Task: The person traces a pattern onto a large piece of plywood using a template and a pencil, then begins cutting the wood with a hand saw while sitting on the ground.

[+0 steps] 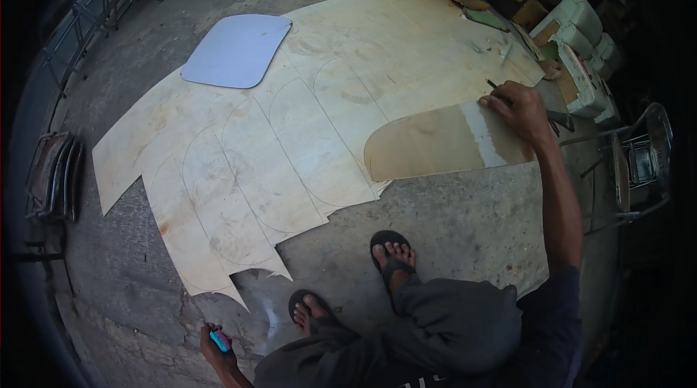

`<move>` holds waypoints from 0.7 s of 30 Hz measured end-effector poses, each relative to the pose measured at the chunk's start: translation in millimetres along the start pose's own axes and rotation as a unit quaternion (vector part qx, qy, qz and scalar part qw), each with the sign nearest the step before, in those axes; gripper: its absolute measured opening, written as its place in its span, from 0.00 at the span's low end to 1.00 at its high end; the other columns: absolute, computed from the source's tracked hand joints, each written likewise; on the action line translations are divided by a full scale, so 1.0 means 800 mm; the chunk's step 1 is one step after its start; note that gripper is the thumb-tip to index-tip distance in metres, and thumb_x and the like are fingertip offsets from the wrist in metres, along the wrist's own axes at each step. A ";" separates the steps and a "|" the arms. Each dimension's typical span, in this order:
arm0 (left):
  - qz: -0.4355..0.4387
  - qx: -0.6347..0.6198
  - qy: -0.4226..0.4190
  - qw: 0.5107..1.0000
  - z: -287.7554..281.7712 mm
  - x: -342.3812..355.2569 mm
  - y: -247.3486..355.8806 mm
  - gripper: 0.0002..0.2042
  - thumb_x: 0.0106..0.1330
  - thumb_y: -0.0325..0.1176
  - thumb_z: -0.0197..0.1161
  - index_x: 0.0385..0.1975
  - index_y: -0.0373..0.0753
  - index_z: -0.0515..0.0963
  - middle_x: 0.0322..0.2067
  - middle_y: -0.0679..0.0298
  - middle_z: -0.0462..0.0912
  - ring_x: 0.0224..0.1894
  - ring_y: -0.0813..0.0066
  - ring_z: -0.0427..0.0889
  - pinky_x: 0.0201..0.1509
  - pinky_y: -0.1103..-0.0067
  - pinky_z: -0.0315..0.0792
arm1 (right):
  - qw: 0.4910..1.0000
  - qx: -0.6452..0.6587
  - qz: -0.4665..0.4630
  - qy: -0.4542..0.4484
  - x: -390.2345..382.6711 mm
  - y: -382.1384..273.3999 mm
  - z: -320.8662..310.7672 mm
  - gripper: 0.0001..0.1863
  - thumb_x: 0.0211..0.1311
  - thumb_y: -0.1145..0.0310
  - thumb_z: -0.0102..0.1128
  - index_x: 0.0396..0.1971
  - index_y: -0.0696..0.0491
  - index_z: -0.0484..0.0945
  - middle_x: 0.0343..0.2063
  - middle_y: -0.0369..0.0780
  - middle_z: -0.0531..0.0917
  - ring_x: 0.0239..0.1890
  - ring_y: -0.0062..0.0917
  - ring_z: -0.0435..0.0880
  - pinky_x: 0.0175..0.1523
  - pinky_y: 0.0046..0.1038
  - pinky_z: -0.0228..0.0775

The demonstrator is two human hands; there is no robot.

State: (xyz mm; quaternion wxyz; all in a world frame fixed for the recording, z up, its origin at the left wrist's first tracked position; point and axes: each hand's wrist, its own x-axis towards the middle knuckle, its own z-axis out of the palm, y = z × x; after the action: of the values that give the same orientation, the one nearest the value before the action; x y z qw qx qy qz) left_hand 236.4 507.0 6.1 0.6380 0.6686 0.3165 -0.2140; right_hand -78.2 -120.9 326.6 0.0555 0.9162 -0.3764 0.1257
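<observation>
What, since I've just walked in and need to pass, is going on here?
Someone's right hand holds a thin dark stick and touches a round-ended brown board at the near edge of a large pale sheet on the floor. The left hand grips a small teal-and-pink object, off the sheet. Long outlines mark the sheet, and a pale violet panel lies over its far edge.

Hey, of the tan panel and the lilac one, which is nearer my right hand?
The long tan panel, rounded at its left end, right beside your right hand. The squarish lilac panel is well off to the upper left.
</observation>
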 end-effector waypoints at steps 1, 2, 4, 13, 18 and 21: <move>-0.010 0.012 -0.059 0.998 0.019 -0.039 0.005 0.16 0.71 0.49 0.63 0.39 0.41 0.79 0.30 0.64 0.81 0.22 0.77 0.76 0.24 0.78 0.70 | 0.999 -0.026 -0.030 0.012 0.014 0.002 0.004 0.14 0.61 0.57 0.73 0.34 0.54 0.89 0.29 0.41 0.87 0.28 0.34 0.86 0.37 0.35 0.77; -0.012 0.008 -0.122 0.992 0.044 -0.065 0.007 0.17 0.71 0.50 0.63 0.40 0.40 0.79 0.30 0.63 0.82 0.22 0.77 0.76 0.24 0.79 0.70 | 0.997 -0.035 -0.063 0.039 0.035 -0.016 0.009 0.14 0.62 0.57 0.72 0.33 0.54 0.89 0.29 0.40 0.87 0.27 0.34 0.86 0.36 0.36 0.77; -0.025 0.066 -0.215 0.974 0.087 -0.084 -0.010 0.25 0.74 0.53 0.59 0.52 0.32 0.78 0.39 0.55 0.87 0.25 0.76 0.78 0.25 0.79 0.72 | 0.984 -0.042 -0.134 0.106 0.084 -0.069 0.013 0.14 0.62 0.55 0.72 0.31 0.52 0.89 0.29 0.39 0.87 0.27 0.33 0.86 0.35 0.36 0.78; -0.192 0.068 -0.309 0.929 0.220 0.007 -0.094 0.19 0.73 0.49 0.64 0.35 0.35 0.81 0.26 0.60 0.86 0.17 0.74 0.78 0.19 0.78 0.70 | 0.933 -0.084 -0.284 0.204 0.130 -0.119 -0.081 0.15 0.62 0.53 0.71 0.32 0.51 0.87 0.28 0.38 0.85 0.27 0.31 0.87 0.32 0.34 0.78; -0.146 0.101 -0.284 0.942 0.198 -0.011 -0.074 0.15 0.71 0.43 0.66 0.36 0.36 0.80 0.26 0.57 0.86 0.17 0.70 0.78 0.17 0.75 0.72 | 0.949 -0.128 -0.234 0.165 0.095 -0.087 -0.070 0.15 0.62 0.53 0.72 0.33 0.51 0.88 0.26 0.38 0.85 0.27 0.32 0.87 0.33 0.35 0.78; -0.133 0.133 -0.223 0.957 0.088 0.015 -0.065 0.15 0.70 0.43 0.66 0.35 0.34 0.80 0.24 0.57 0.84 0.16 0.68 0.78 0.17 0.73 0.71 | 0.959 -0.123 -0.197 0.161 0.090 -0.070 -0.083 0.15 0.62 0.53 0.72 0.33 0.51 0.89 0.26 0.38 0.85 0.27 0.32 0.86 0.33 0.36 0.78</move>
State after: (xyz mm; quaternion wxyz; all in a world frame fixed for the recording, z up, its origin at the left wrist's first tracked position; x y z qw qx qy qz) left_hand 217.1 438.2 -45.8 0.5636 0.6347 0.2211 -0.4803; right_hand -1.6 -117.0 409.5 0.2514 0.9260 -0.1871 0.2104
